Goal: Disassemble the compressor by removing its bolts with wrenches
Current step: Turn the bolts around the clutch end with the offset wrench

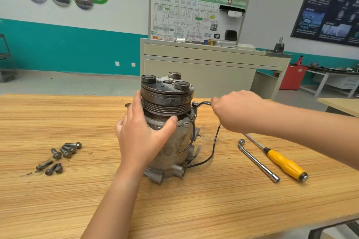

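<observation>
1. Counter: wood-grain top, carrying every item below as far as entry 7.
2. Loose bolts: a scattered group, lying on the counter well to the left of the compressor.
3. L-shaped socket wrench and yellow-handled screwdriver: lying side by side on the counter to the right, untouched.
4. Left hand: grasping the compressor, with the fingers wrapping its left side at the pulley grooves and the thumb crossing the front.
5. Compressor: standing upright at mid-counter, pulley end up.
6. Black cable: trailing off the compressor's right side.
7. Right hand: clenching the handle of a small wrench, whose ring end is sitting at the compressor's upper right edge.
8. Beige cabinet: standing behind the counter and bearing a wiring-diagram board.
</observation>
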`<state>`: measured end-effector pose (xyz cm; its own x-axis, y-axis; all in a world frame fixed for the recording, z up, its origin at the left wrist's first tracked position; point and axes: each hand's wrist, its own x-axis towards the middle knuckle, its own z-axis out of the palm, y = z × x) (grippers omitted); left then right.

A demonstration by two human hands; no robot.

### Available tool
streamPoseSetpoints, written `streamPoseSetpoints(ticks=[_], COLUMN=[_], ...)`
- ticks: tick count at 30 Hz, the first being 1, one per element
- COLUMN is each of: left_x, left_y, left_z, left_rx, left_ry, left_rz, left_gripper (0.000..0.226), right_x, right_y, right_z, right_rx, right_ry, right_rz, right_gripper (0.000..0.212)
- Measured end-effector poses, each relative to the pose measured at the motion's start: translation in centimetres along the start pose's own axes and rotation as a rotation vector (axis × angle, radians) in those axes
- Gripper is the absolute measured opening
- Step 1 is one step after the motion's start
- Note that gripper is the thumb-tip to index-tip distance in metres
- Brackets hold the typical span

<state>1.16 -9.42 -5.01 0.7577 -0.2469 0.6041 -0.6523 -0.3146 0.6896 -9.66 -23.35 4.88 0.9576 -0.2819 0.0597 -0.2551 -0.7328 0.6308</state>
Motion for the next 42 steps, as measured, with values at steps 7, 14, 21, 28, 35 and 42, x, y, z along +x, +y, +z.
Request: streamPoseSetpoints(ticks=[7, 14, 21, 28, 35, 42], left_x=[0.0, -0.2, -0.2, -0.2, -0.2, -0.1], left_y=[0.1, 0.3, 0.2, 0.2, 0.1, 0.1], left_z=[0.0, 0.0, 0.0, 0.1, 0.0, 0.0], left_rx=[0.016, 0.016, 0.004, 0.005, -0.004, -0.004], left_ry=[0.021, 0.046, 0.020, 0.017, 0.017, 0.020], left_rz=[0.010, 0.010, 0.008, 0.001, -0.002, -0.001], left_gripper=[0.107, 0.104, 0.103, 0.104, 0.104, 0.104], right_x=[4.1, 8.7, 4.5, -1.4, -0.8, -1.1], right_y=[1.4, 1.4, 2.9, 0.6, -1.1, -1.9], right_z=[2.6, 5.3, 3.7, 2.6, 0.4, -1.0], right_rx=[-0.059, 0.151, 0.444, 0.294, 0.198, 0.003], right_ry=[0.079, 0.632, 0.722, 0.289, 0.081, 0.008], right_rz=[0.047, -0.150, 0.189, 0.173, 0.134, 0.045], right_gripper=[0.022, 0.020, 0.031, 0.034, 0.024, 0.025])
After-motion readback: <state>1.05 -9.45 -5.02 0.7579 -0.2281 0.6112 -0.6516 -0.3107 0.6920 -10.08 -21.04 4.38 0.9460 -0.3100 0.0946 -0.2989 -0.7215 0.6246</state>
